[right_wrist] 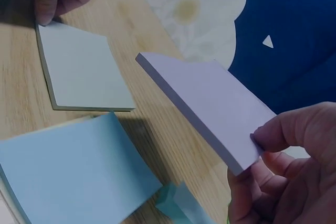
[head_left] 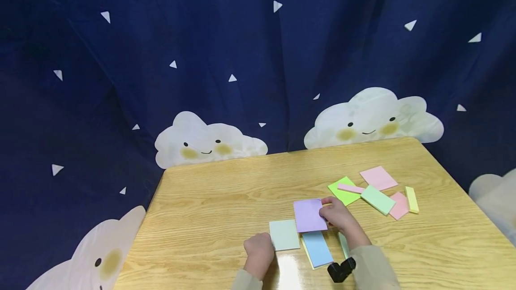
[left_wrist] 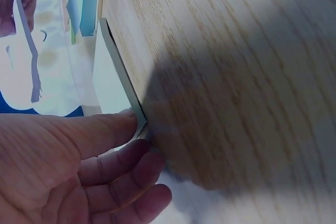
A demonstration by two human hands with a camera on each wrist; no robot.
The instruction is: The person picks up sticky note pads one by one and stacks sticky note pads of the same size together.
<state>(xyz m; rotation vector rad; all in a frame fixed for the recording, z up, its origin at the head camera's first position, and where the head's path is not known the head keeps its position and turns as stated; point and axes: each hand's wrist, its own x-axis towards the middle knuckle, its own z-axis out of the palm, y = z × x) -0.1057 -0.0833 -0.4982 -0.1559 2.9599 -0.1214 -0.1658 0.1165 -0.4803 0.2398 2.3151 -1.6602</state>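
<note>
My right hand [head_left: 336,212] pinches a purple sticky note pad [head_left: 309,215] by its edge, thumb on top and fingers beneath. In the right wrist view that pad [right_wrist: 205,95] is held tilted above the table. My left hand [head_left: 259,250] grips the near left corner of a pale green sticky note pad [head_left: 285,235], which lies on the table. Its thumb [left_wrist: 107,129] presses the pad's top, with the other fingers curled by the edge. Just right of this pad, a blue sticky note pad [head_left: 317,249] lies over a pale yellow one [head_left: 307,254], partly hidden.
A narrow green pad [head_left: 344,245] lies by my right wrist. Farther right on the wooden table [head_left: 217,196] are a lime pad [head_left: 344,190], a pink strip [head_left: 350,188], a pink square [head_left: 379,178], a mint pad [head_left: 377,199], a pink pentagon [head_left: 400,206] and a yellow strip [head_left: 411,199].
</note>
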